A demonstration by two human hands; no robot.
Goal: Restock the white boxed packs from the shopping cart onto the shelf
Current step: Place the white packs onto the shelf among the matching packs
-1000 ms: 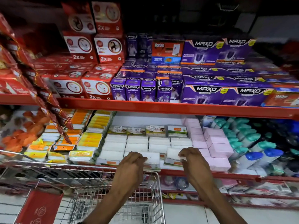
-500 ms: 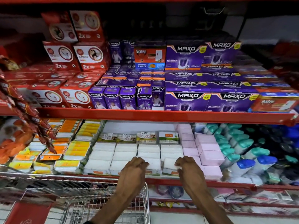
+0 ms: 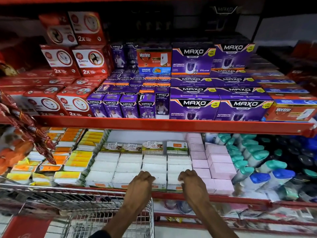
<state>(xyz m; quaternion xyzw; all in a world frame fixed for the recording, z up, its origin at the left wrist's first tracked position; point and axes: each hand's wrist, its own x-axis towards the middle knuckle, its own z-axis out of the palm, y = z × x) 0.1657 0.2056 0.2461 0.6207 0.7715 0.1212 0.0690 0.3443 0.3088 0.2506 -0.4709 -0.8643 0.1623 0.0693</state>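
Observation:
White boxed packs (image 3: 130,166) lie in several rows on the lower shelf (image 3: 240,199), between yellow packs and pink boxes. My left hand (image 3: 141,183) has its fingers curled over the front-row white pack (image 3: 160,182). My right hand (image 3: 191,183) is curled over the neighbouring front-row white pack (image 3: 172,180). Both hands touch the packs at the shelf's front edge. The wire shopping cart (image 3: 82,201) stands below my left arm; what it holds is not visible.
Pink boxes (image 3: 221,166) sit right of the white packs, with teal- and blue-capped bottles (image 3: 260,176) beyond. Yellow and orange packs (image 3: 75,162) lie to the left. The red upper shelf (image 3: 171,125) carries purple and red boxes. Red hanging sachets (image 3: 29,131) dangle at left.
My hands stay on the front-row white packs and have drawn a little closer together. The view has shifted, so the cart now sits lower and further left.

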